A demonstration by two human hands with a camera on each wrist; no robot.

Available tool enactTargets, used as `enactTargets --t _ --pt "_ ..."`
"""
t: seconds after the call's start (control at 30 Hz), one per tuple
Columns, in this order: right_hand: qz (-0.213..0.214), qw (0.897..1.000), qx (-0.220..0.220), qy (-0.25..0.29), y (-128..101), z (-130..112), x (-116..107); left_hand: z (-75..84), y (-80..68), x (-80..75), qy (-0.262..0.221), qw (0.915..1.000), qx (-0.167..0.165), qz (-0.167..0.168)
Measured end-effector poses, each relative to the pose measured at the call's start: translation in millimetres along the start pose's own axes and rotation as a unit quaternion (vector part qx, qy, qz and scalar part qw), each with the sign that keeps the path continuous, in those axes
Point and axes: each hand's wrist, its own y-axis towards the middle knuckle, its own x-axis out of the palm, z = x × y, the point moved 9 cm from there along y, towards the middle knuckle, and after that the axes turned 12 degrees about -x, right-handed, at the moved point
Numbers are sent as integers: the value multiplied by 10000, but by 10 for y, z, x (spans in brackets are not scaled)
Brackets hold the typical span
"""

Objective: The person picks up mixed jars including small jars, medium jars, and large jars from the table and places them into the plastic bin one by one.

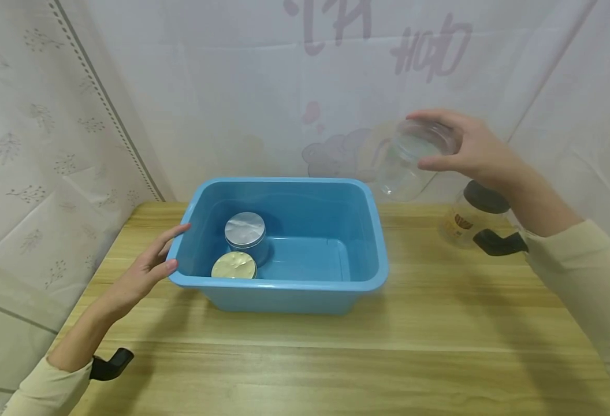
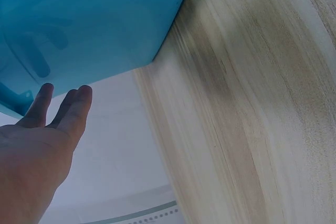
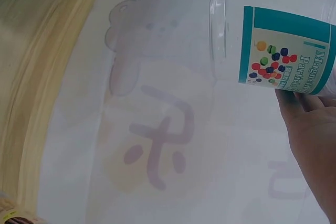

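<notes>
A light blue plastic tub (image 1: 294,296) stands on the wooden table. My left hand (image 1: 138,277) rests at its left rim, fingers spread and fairly straight; in the left wrist view the fingertips are by the tub's outer wall (image 2: 100,30). My right hand (image 1: 463,144) grips a clear plastic jar (image 1: 406,173) near one end, tilted in the air behind and right of the tub. A teal label with coloured balls (image 3: 289,51) shows on the jar in the right wrist view. Inside the tub at the left are a silver-lidded can (image 1: 245,228) and a gold-lidded can (image 1: 234,266).
A clear jar with a black lid (image 1: 486,197) and a brown label stands on the table at the right, partly behind my right forearm. A pale printed cloth (image 1: 232,104) hangs behind the wooden table (image 1: 294,370) and along its left side.
</notes>
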Motion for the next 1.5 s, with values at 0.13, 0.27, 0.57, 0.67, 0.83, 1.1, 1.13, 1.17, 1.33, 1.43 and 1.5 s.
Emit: enactTargets --t 0.13,0.27,0.57,0.67,0.83,1.1,1.13,1.17,1.33,1.43,1.5 --pt "-60 9995 -13 -302 62 -19 52 1 1 5 -21 10000 21 -11" --pt "-126 9973 1 -721 113 -3 93 3 3 12 -31 10000 36 -8" --pt "-364 9941 -12 -1019 210 -12 287 14 3 19 1 10000 42 18" --pt "-449 9958 77 -791 222 -8 358 13 2 18 -10 10000 46 6" --pt "-543 9965 190 -606 245 -19 431 11 -2 14 -33 10000 50 -4" --pt "-715 9945 267 -723 294 -34 510 9 -5 7 -39 10000 65 -7" --pt "-739 9943 264 -725 302 -31 522 8 -4 7 -37 10000 67 -9" --pt "-758 9941 251 -732 312 -31 534 7 -3 7 -38 10000 66 -10" --pt "-844 9910 151 -1031 368 -46 595 3 -2 10 -55 10000 50 -20" --pt "-941 9880 36 -1226 409 -65 647 3 -1 14 -78 10000 45 -22" --pt "-1040 9860 -22 -1300 433 -69 690 2 1 16 -89 10000 41 -17"
